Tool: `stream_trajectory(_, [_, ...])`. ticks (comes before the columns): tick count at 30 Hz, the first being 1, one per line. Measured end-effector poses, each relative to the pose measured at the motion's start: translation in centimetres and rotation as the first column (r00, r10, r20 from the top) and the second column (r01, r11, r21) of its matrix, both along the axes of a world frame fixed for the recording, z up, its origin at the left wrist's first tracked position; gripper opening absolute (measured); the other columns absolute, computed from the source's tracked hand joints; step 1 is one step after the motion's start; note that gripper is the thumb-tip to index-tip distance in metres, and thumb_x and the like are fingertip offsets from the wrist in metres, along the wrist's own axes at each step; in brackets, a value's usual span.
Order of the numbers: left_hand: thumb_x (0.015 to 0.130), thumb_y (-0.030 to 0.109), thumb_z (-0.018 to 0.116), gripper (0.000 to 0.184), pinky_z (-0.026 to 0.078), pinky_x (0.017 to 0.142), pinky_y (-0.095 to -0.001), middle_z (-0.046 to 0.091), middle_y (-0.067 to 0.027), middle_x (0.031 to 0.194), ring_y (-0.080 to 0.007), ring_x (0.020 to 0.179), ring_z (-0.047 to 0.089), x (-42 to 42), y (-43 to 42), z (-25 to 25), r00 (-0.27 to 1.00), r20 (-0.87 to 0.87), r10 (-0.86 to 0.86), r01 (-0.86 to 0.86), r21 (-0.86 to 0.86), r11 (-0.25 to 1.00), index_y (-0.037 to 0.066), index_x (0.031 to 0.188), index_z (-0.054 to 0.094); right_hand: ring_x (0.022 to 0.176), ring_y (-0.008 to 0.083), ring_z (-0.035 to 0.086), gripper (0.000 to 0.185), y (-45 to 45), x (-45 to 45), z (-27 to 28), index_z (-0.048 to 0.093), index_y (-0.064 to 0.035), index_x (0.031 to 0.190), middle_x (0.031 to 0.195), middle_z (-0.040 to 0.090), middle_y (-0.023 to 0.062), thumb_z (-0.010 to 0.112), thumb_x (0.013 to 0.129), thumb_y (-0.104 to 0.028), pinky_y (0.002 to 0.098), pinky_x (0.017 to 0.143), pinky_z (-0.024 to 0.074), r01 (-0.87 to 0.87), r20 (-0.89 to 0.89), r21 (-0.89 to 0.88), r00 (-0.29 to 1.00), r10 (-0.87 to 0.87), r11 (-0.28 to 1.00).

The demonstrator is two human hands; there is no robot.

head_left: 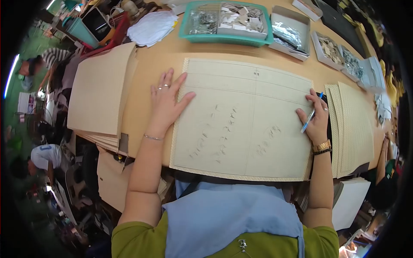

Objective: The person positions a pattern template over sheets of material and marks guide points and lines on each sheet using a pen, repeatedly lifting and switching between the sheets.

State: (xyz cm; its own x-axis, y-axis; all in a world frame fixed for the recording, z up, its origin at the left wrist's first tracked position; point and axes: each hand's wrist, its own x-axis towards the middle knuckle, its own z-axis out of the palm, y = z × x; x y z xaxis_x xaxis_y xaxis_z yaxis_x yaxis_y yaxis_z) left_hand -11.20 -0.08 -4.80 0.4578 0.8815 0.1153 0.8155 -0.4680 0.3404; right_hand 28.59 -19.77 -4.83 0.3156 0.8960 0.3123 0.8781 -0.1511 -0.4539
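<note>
Seen from above, a large beige ruled sheet (245, 120), bearing handwriting and a patterned border, lies on a bench (157, 56) between a person's two hands. The left grip (168, 101) is spread wide and flat, thumb and index finger on the sheet's left margin, holding nothing. The right grip (317, 118) is curled narrowly around a blue pen (305, 126) at the opposite margin. The lower end of the pen sits over the sheet, so a careless turn of that wrist could leave a stray mark. Just beside the right grip is a stack of bordered sheets (357, 129); the gold band (322, 147) on the wrist might catch it and fan it askew. The sheet's near edge, below both grips, appears to reach the bench's edge, where a forward lean could bend or shift it, with only light-looking contact to steady it. Left of the left grip, a tall pile of beige boards (97, 94) seems to jut past the bench; an elbow swung outward could knock it.
</note>
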Motion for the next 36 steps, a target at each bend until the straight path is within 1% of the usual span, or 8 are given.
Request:
stream_trajectory(16, [0.089, 0.053, 0.058, 0.062, 0.012, 0.111, -0.0651, 0.030, -0.0148, 0.155, -0.0357, 0.144, 0.025, 0.0, -0.1, -0.4, 1.000, -0.018, -0.004, 0.004, 0.022, 1.000, 0.026, 0.143, 0.046, 0.113, 0.0312, 0.053, 0.054, 0.0, 0.1, -0.3, 0.060, -0.0081, 0.117, 0.135, 0.057, 0.0099, 0.081, 0.071, -0.027, 0.0421, 0.101, 0.0396, -0.002, 0.037, 0.023, 0.999, 0.001, 1.000])
stream_trajectory(22, [0.093, 0.049, 0.055, 0.061, 0.024, 0.109, -0.0600, 0.028, -0.0156, 0.155, -0.0364, 0.141, 0.029, 0.4, 0.0, -0.8, 0.998, -0.010, -0.069, 0.070, 0.153, 0.986, 0.023, 0.146, 0.042, 0.110, 0.0337, 0.056, 0.057, -0.2, 0.4, -0.6, 0.062, -0.0071, 0.118, 0.124, 0.064, 0.0095, 0.081, 0.072, -0.035, 0.0436, 0.101, 0.0410, -0.005, 0.109, 0.052, 0.994, -0.001, 0.999])
stream_trajectory(25, [0.090, 0.038, 0.062, 0.054, 0.035, 0.100, -0.0607, 0.043, -0.0179, 0.143, -0.0354, 0.133, 0.040, 1.5, -0.9, 1.0, 0.973, -0.203, -0.109, 0.182, 0.386, 0.905, 0.020, 0.139, 0.048, 0.115, 0.0332, 0.054, 0.058, -0.4, 0.2, -0.2, 0.062, -0.0074, 0.119, 0.122, 0.064, 0.0087, 0.079, 0.074, -0.040, 0.0447, 0.103, 0.0381, 0.042, 0.097, 0.001, 0.994, -0.042, 0.999])
stream_trajectory(27, [0.087, 0.029, 0.067, 0.041, 0.042, 0.092, -0.0520, 0.057, -0.0145, 0.123, -0.0335, 0.114, 0.053, 3.2, -3.0, 4.0, 0.958, -0.020, -0.287, 0.286, 0.187, 0.940, 0.016, 0.123, 0.056, 0.118, 0.0327, 0.052, 0.061, -0.5, 0.1, -0.3, 0.060, -0.0072, 0.122, 0.121, 0.065, 0.0073, 0.078, 0.075, -0.041, 0.0448, 0.105, 0.0363, 0.048, 0.098, -0.015, 0.994, -0.047, 0.999])
stream_trajectory(30, [0.081, 0.018, 0.072, 0.018, 0.049, 0.069, -0.0363, 0.065, -0.0043, 0.083, -0.0259, 0.072, 0.061, 5.8, -8.7, 11.6, 0.838, 0.154, -0.523, 0.516, 0.088, 0.852, 0.011, 0.092, 0.061, 0.120, 0.0314, 0.051, 0.067, -0.5, 0.1, -0.2, 0.056, -0.0061, 0.129, 0.120, 0.065, 0.0047, 0.076, 0.077, -0.043, 0.0444, 0.106, 0.0345, 0.063, 0.102, -0.045, 0.993, -0.059, 0.997])
stream_trajectory(32, [0.076, 0.017, 0.073, 0.015, 0.047, 0.059, -0.0316, 0.060, -0.0004, 0.069, -0.0193, 0.057, 0.056, 6.4, -12.8, 17.2, 0.618, 0.137, -0.774, 0.699, 0.356, 0.621, 0.011, 0.077, 0.060, 0.120, 0.0302, 0.052, 0.072, -0.5, 0.3, -0.3, 0.052, -0.0050, 0.133, 0.118, 0.066, 0.0029, 0.076, 0.077, -0.044, 0.0437, 0.107, 0.0340, 0.062, 0.109, -0.048, 0.992, -0.056, 0.997])
stream_trajectory(33, [0.073, 0.025, 0.078, 0.029, 0.046, 0.059, -0.0319, 0.052, -0.0017, 0.064, -0.0211, 0.057, 0.053, 6.5, -15.0, 19.4, 0.577, 0.210, -0.790, 0.686, 0.400, 0.608, 0.010, 0.070, 0.053, 0.120, 0.0300, 0.052, 0.071, -0.5, 0.3, -0.3, 0.052, -0.0049, 0.133, 0.118, 0.066, 0.0030, 0.076, 0.077, -0.044, 0.0435, 0.107, 0.0337, 0.062, 0.104, -0.052, 0.993, -0.057, 0.997])
stream_trajectory(36, [0.074, 0.026, 0.076, 0.028, 0.047, 0.060, -0.0332, 0.054, -0.0034, 0.067, -0.0228, 0.060, 0.054, 6.1, -18.6, 22.6, 0.359, 0.266, -0.895, 0.768, 0.461, 0.445, 0.009, 0.073, 0.054, 0.119, 0.0298, 0.052, 0.071, -0.4, 0.3, -0.5, 0.053, -0.0049, 0.132, 0.117, 0.067, 0.0030, 0.075, 0.078, -0.043, 0.0428, 0.107, 0.0340, 0.063, 0.098, -0.054, 0.994, -0.057, 0.997])
